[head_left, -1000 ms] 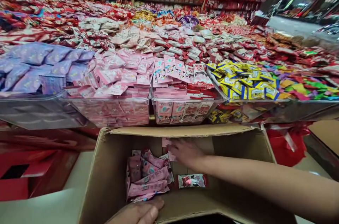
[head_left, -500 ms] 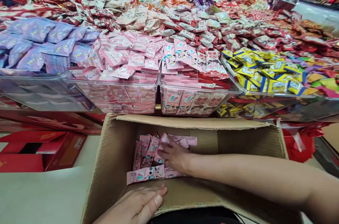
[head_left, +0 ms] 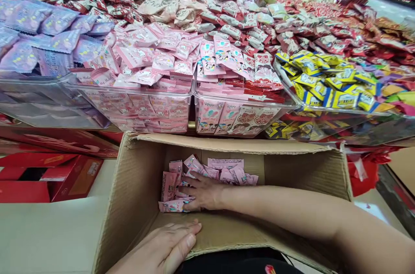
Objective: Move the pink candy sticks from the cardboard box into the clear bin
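Observation:
Deep inside an open cardboard box (head_left: pixel 136 205), my right hand (head_left: pixel 202 192) lies with spread fingers on a heap of pink candy packets (head_left: pixel 169 186). Some of these packets sit under its fingers and palm; others, such as a packet with small print (head_left: pixel 226 163), lie beyond it. No packet is visibly gripped. At the near side of the box, my left hand (head_left: pixel 168 243) rests at the near rim, its fingers stretched out over the inner wall. Nothing is in it, and its wrist runs out of view at the bottom.
Clear plastic bins beyond the box hold lilac packets (head_left: pixel 53 49), pink packets (head_left: pixel 142 55), Disney-printed packets (head_left: pixel 214 114) and yellow-blue sweets (head_left: pixel 343 88). A red carton (head_left: pixel 65 179) stands on the floor at left. A red bag (head_left: pixel 363 172) lies at right.
My right hand has moved a little left and nearer, fingers now spread wider over the packets. Several packets have shifted, with more showing beyond the hand. The left hand stays at the near rim.

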A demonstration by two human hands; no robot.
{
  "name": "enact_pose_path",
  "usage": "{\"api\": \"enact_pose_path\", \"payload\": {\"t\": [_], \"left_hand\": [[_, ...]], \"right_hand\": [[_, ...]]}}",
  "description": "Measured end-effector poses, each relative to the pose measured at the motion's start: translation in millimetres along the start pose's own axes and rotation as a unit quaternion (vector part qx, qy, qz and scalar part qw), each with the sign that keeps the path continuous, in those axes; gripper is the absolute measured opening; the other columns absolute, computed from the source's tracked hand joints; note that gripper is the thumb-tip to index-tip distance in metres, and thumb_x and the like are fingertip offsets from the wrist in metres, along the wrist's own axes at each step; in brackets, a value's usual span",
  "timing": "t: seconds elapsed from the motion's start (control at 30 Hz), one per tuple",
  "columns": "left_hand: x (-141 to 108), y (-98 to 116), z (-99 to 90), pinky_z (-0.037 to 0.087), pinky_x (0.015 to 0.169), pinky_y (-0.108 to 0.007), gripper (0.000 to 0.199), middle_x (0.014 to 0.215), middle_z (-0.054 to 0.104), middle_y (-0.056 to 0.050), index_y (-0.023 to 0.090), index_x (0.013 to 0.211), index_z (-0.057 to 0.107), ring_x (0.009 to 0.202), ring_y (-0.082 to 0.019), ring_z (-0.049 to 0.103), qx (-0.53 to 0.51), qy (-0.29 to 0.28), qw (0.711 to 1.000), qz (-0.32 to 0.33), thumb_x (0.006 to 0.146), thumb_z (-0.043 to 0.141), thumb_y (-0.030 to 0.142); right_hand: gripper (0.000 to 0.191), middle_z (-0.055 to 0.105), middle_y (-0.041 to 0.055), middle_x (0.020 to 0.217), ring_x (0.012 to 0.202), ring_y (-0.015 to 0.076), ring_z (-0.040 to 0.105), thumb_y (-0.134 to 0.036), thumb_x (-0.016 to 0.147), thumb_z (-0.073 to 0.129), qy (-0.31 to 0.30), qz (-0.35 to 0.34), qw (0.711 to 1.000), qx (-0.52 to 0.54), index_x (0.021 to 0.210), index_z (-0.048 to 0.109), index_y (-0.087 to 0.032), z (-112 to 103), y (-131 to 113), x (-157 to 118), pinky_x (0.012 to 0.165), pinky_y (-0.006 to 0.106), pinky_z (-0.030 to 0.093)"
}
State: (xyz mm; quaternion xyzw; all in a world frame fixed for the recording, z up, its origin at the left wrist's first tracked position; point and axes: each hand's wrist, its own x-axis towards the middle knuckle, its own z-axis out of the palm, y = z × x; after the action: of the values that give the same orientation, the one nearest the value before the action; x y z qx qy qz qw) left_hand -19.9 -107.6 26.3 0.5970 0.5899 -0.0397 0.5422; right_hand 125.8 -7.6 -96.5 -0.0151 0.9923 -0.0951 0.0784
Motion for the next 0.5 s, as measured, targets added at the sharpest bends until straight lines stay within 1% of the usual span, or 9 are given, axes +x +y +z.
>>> {"api": "enact_pose_path", "payload": {"t": [0.07,0.13,0.2,0.27,0.33,0.4,0.5], "left_hand": [[-1,-1,1.2,0.030,0.101,-0.040,0.053,0.128,0.049,0.001,0.026,0.122,0.049,0.117,-0.022,0.045,0.002,-0.013,1.000,-0.006,0.083,0.024,0.052],[-1,-3,1.7,0.028,0.102,-0.040,0.053,0.130,0.046,0.002,0.026,0.124,0.047,0.119,-0.022,0.043,0.002,-0.021,1.000,-0.011,0.083,0.024,0.052],[0,-5,1.4,0.027,0.102,-0.040,0.051,0.131,0.045,0.003,0.028,0.124,0.046,0.120,-0.021,0.041,-0.004,-0.015,1.000,-0.012,0.084,0.025,0.051],[2,-6,0.1,0.028,0.101,-0.040,0.047,0.129,0.047,0.003,0.030,0.121,0.048,0.119,-0.022,0.043,-0.022,-0.006,1.000,-0.009,0.083,0.031,0.050],[3,-6,-2.1,0.030,0.099,-0.040,0.041,0.125,0.051,0.003,0.032,0.116,0.052,0.116,-0.023,0.046,-0.052,0.009,0.999,-0.003,0.080,0.041,0.047],[3,-4,-4.4,0.032,0.098,-0.039,0.037,0.120,0.055,0.003,0.034,0.112,0.055,0.113,-0.024,0.049,-0.082,0.028,0.996,0.001,0.077,0.050,0.043],[4,-2,-7.1,0.031,0.098,-0.039,0.034,0.118,0.057,0.003,0.035,0.108,0.058,0.111,-0.023,0.051,-0.113,0.040,0.993,-0.005,0.075,0.053,0.042]], "right_hand": [[0.029,0.038,0.0027,0.134,0.127,0.0316,0.020,-0.029,0.082,0.048,-0.044,0.029,0.999,-0.005,0.109,0.055,-0.035,1,11,-1,0.102,0.050,0.014],[0.033,0.035,0.0029,0.135,0.127,0.0335,0.019,-0.026,0.081,0.050,-0.080,0.060,0.995,-0.004,0.112,0.053,-0.035,-6,25,-12,0.101,0.053,0.013],[0.042,0.032,0.0050,0.138,0.126,0.0362,0.019,-0.022,0.078,0.053,-0.099,0.108,0.989,-0.001,0.117,0.050,-0.035,-16,37,-29,0.097,0.056,0.019],[0.047,0.028,0.0075,0.139,0.124,0.0368,0.024,-0.020,0.077,0.053,-0.107,0.164,0.981,0.003,0.122,0.045,-0.034,-26,46,-48,0.093,0.054,0.027],[0.046,0.029,0.0087,0.138,0.121,0.0342,0.031,-0.017,0.080,0.049,-0.121,0.214,0.969,0.002,0.123,0.044,-0.033,-35,50,-65,0.090,0.049,0.033],[0.044,0.034,0.0105,0.135,0.116,0.0321,0.039,-0.011,0.081,0.044,-0.134,0.256,0.957,0.001,0.120,0.047,-0.031,-41,48,-77,0.085,0.047,0.037],[0.043,0.039,0.0134,0.131,0.111,0.0321,0.043,-0.008,0.078,0.046,-0.169,0.317,0.933,0.022,0.116,0.052,-0.027,-51,42,-83,0.079,0.046,0.041]]}}
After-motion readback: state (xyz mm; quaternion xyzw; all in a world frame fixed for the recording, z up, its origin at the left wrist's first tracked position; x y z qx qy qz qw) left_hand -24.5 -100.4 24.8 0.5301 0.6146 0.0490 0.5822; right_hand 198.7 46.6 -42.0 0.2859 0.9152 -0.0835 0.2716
